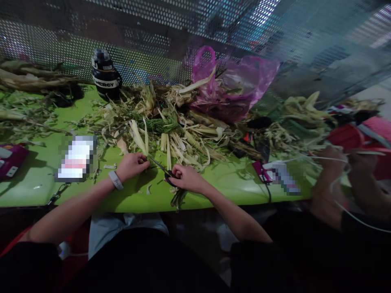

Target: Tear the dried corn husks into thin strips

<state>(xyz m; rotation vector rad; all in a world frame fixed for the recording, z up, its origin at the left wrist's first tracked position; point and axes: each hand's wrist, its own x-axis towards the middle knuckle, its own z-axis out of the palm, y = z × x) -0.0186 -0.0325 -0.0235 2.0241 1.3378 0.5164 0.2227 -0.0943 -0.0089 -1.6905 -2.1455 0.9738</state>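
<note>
Near the middle of the green table (pixel 128 199), my left hand (pixel 132 167) pinches the lower end of a pale, split husk-like leaf strip (pixel 137 136), which points away from me. In my right hand (pixel 187 178) is a pair of dark-handled scissors (pixel 171 177). Its blades reach left to the strip's base at my left fingertips; whether they touch it I cannot tell. Just beyond both hands spreads a heap of pale dry leaf strips (pixel 195 142), with a green stringy bundle (pixel 161 124) on it. Dark plant scraps (pixel 178 197) lie at the table edge beneath my right hand.
A black bottle (pixel 105 77) and a pink plastic bag (pixel 232 89) stand behind the heap, before a perforated metal panel (pixel 159 57). Left lies a phone (pixel 76 158). At right are another phone (pixel 287 179) and a co-worker's hands (pixel 334 158) with a white strand.
</note>
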